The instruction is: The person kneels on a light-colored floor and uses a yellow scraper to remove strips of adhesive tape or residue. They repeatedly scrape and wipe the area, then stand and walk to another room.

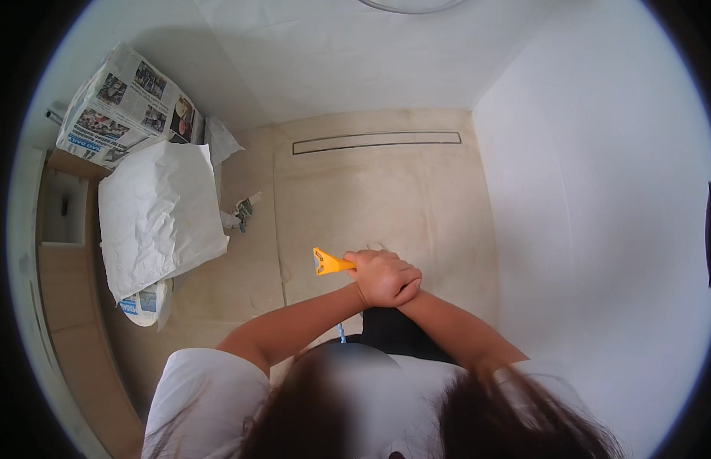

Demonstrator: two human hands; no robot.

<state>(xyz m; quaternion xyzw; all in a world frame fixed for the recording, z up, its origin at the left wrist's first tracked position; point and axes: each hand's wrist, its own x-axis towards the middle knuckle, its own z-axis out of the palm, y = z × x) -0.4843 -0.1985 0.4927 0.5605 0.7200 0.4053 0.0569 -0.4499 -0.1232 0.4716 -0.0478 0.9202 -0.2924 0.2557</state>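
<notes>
My hands are crossed in front of my body, one over the other. My left hand [388, 285] lies on top, its fingers curled over my right hand and wrist. Beneath it, my right hand [361, 256] is mostly hidden and appears to grip a yellow plastic scraper [331, 264]. The scraper's wide head points left, with a small grey blade at its end. It is above the beige floor [355, 201]; the picture does not show it touching anything.
At left, crumpled white paper [160, 212] covers a bulky object, with newspaper wrapping [132, 103] behind it. A wooden cabinet [74, 287] runs along the left side. Torn paper [241, 213] lies on the floor. A linear drain [375, 142] lies before the far wall; a white wall [590, 201] stands right.
</notes>
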